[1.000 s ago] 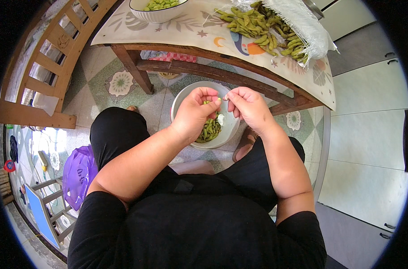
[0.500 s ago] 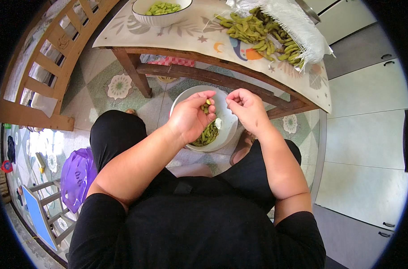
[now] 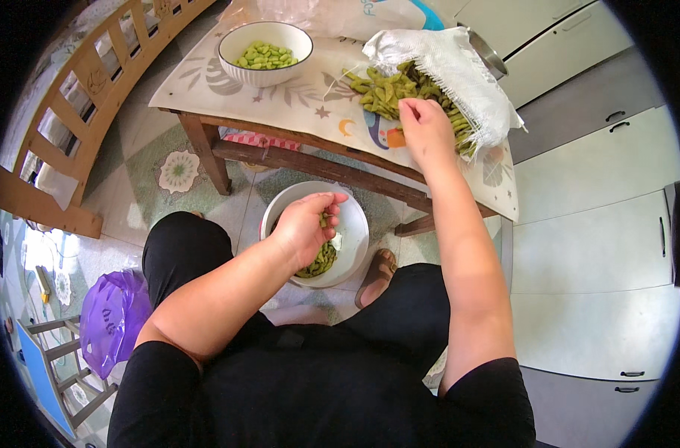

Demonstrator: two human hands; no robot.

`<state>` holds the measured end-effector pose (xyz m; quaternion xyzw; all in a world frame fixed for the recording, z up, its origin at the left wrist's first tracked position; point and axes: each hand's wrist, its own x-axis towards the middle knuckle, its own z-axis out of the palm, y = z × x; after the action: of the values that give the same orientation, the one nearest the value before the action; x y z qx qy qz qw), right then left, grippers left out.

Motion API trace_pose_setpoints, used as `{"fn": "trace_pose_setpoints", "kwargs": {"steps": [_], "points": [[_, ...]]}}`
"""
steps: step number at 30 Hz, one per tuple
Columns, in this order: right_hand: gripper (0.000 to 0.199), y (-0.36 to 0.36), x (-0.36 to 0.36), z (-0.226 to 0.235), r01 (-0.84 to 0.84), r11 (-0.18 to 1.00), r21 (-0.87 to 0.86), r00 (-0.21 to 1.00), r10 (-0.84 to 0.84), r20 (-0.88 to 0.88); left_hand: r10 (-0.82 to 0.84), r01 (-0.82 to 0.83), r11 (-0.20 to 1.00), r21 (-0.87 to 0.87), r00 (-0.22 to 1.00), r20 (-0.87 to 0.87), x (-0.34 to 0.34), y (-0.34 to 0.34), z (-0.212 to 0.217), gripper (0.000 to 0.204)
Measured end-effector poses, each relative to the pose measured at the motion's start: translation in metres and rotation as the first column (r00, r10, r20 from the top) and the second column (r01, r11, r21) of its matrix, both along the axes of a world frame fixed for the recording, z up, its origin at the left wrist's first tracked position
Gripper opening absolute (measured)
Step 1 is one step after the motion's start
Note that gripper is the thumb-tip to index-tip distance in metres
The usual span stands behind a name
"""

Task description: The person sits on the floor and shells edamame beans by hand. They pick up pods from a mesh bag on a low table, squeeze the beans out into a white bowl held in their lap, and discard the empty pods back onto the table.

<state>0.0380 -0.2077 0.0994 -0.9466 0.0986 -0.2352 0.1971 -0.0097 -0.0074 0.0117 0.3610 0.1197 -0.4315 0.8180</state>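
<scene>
My left hand [image 3: 306, 231] is curled over a white bucket [image 3: 353, 250] on the floor, with green soybeans [image 3: 324, 219] showing between its fingers. In the bucket lie green soybean pods [image 3: 321, 263], partly hidden by that hand. My right hand [image 3: 427, 133] is stretched out to the table, over the near side of a heap of soybean pods [image 3: 381, 89]. Its fingers are bent together, and whatever is between them is hidden. Further left on the table stands a white ribbed bowl [image 3: 265, 75] holding shelled green soybeans [image 3: 265, 55].
A white woven sack [image 3: 459, 82] partly covers the pod heap on the patterned table [image 3: 317, 67]. Wooden bed rails [image 3: 79, 104] stand at the left. A purple plastic bag [image 3: 112, 321] hangs beside a small blue-backed chair [image 3: 45, 377]. Pale cabinets [image 3: 594, 246] line the right.
My right hand has left the space above the bucket and moved up and forward to the pod heap. My left hand stays curled over the bucket. The whole view has shifted.
</scene>
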Motion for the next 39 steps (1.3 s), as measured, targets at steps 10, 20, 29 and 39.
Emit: {"fn": "trace_pose_setpoints", "kwargs": {"steps": [10, 20, 29, 39], "points": [[0.021, 0.001, 0.027, -0.001, 0.153, 0.988, 0.010, 0.988, -0.153, 0.015, -0.016, 0.015, 1.000, 0.013, 0.988, 0.155, 0.014, 0.000, 0.007, 0.014], [0.014, 0.060, -0.102, -0.017, -0.167, 0.547, 0.820, 0.953, 0.303, -0.008, -0.012, -0.141, 0.983, 0.119, 0.593, 0.805, 0.005, 0.005, 0.021, 0.023], [0.023, 0.056, -0.111, -0.050, -0.320, 0.338, 0.885, 0.904, 0.388, 0.179, -0.128, 0.151, 0.957, -0.247, 0.986, 0.104, -0.012, 0.007, 0.007, 0.016], [0.014, 0.038, -0.113, -0.049, -0.005, 0.049, 0.999, 0.865, 0.501, -0.020, 0.040, -0.098, 0.993, 0.071, 0.822, 0.568, -0.016, -0.004, 0.021, 0.020]]}}
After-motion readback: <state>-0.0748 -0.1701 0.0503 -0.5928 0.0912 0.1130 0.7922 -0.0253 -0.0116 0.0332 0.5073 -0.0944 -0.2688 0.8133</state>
